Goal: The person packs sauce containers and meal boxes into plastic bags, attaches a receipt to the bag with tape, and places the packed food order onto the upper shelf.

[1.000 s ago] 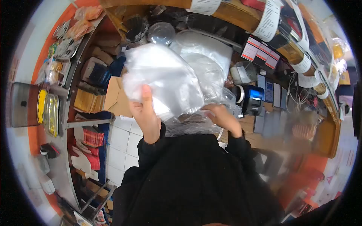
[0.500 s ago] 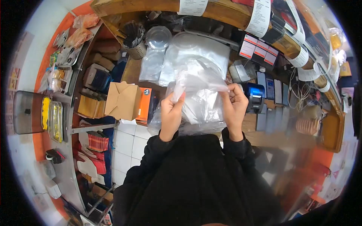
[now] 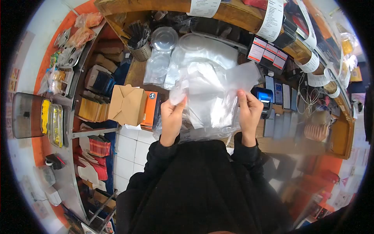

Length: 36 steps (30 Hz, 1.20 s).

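Carton (image 3: 126, 105) blkg L of hands (image 3: 171, 121), printer (image 3: 265, 96) R

Left hand (image 3: 172, 119) and right hand (image 3: 249, 111) farther apart than before, clear plastic (image 3: 226, 87) broader between them.

White floor tiles (image 3: 125, 150) with thin grout lines show between a wooden worktop (image 3: 280, 144) and a metal-topped shelving unit (image 3: 69, 191) on the left. Beyond the unit, the left wall (image 3: 38, 150) is orange and white. A wooden ledge (image 3: 156, 8) spans the worktop's far side, and orange panelling (image 3: 321, 169) stands brightly lit at lower right.
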Each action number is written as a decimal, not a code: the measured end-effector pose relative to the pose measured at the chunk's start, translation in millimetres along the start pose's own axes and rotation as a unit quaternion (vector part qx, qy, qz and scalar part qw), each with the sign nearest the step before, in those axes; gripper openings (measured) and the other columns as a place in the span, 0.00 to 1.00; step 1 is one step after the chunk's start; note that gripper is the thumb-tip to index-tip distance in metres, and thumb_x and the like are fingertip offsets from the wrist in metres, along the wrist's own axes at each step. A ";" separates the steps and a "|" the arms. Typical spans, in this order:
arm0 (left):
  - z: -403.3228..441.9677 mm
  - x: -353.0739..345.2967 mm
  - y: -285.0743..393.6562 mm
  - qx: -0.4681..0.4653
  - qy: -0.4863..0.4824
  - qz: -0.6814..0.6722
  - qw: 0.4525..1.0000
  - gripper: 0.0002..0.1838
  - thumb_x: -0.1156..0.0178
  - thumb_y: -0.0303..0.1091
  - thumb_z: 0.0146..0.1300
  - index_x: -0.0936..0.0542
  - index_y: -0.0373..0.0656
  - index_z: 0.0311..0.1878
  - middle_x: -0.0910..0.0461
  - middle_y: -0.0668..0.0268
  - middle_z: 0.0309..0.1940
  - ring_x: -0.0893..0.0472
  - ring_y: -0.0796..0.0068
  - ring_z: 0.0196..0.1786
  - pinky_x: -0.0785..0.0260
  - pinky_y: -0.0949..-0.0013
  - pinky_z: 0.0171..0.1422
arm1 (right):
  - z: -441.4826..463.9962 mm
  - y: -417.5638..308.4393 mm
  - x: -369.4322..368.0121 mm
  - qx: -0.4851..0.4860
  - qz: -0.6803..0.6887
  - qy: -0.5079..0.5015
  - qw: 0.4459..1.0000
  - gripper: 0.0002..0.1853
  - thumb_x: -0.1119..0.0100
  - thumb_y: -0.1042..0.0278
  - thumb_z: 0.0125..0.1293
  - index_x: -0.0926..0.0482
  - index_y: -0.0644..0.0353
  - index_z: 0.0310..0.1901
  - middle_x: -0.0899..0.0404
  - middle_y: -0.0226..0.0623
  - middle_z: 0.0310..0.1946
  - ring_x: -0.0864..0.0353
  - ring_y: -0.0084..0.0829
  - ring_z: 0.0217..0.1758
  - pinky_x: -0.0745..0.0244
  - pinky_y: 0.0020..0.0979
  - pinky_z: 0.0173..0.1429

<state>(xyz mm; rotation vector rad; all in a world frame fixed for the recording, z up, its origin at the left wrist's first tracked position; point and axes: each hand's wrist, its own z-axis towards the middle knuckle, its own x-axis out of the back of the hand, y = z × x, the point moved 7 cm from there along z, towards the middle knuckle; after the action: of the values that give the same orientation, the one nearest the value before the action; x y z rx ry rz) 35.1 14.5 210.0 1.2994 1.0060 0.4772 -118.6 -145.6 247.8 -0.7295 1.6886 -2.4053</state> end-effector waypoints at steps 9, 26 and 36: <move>4.9 27.6 -16.0 -0.010 0.089 -0.146 0.985 0.11 0.47 0.27 0.61 0.29 0.34 0.45 0.25 0.67 0.37 0.27 0.82 0.37 0.36 0.78 0.42 | 4.1 -1.0 21.1 0.016 0.031 0.042 0.998 0.05 0.38 0.75 0.54 0.20 0.68 0.31 0.34 0.19 0.17 0.43 0.10 0.20 0.52 0.16 0.22; 16.0 67.7 -16.5 -0.024 0.109 -0.214 0.970 0.12 0.52 0.23 0.62 0.33 0.36 0.50 0.29 0.65 0.46 0.31 0.77 0.52 0.39 0.72 0.57 | -74.1 95.4 -88.8 0.114 -0.223 -0.449 0.858 0.10 0.51 0.77 0.49 0.23 0.69 0.34 0.21 0.42 0.31 0.22 0.42 0.33 0.28 0.33 0.40; -2.9 1.0 -28.9 0.077 -0.028 -0.147 0.986 0.14 0.47 0.30 0.62 0.30 0.36 0.49 0.27 0.67 0.41 0.28 0.83 0.43 0.36 0.78 0.47 | -9.4 -30.9 -40.6 0.073 0.113 -0.011 0.991 0.15 0.35 0.77 0.50 0.31 0.65 0.38 0.27 0.31 0.28 0.31 0.15 0.32 0.34 0.17 0.34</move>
<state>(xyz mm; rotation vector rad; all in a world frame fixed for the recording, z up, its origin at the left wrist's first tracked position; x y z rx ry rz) 26.5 9.6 182.7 1.2660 1.1830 0.1396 -81.6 -111.4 260.5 -0.5123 1.4784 -2.3228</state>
